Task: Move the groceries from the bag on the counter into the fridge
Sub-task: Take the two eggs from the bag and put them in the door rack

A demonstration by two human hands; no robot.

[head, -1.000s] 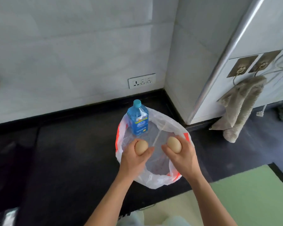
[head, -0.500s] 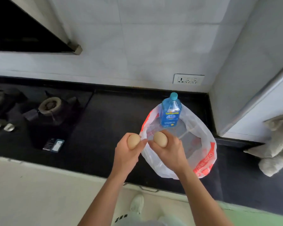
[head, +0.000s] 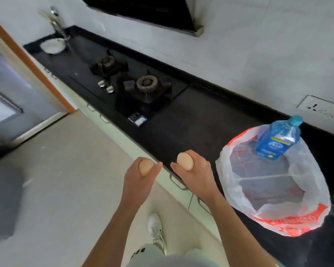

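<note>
While both hands are clear of the bag, each carries one egg: the left hand (head: 138, 177) is curled around a brown egg (head: 146, 167) held over the floor, and the right hand (head: 194, 173) grips a second egg (head: 185, 161) above the counter's front edge. Neither egg has reached the fridge, which cannot be picked out with certainty in this view, so the carry seems only just under way. The white and red plastic bag (head: 274, 193) sits open on the black counter (head: 191, 120) to the right of the hands, with a blue bottle (head: 278, 140) standing upright at its far side; that bottle looks to be left for a later trip, and the bag's remaining contents are hard to read through the plastic. Further along the counter lies a two-burner gas hob (head: 135, 87), with a small white sink (head: 52, 45) and tap at the far end. White tiled wall runs behind, pale floor (head: 56, 170) lies below, and a white shoe (head: 156, 230) shows near the cabinet fronts.
</note>
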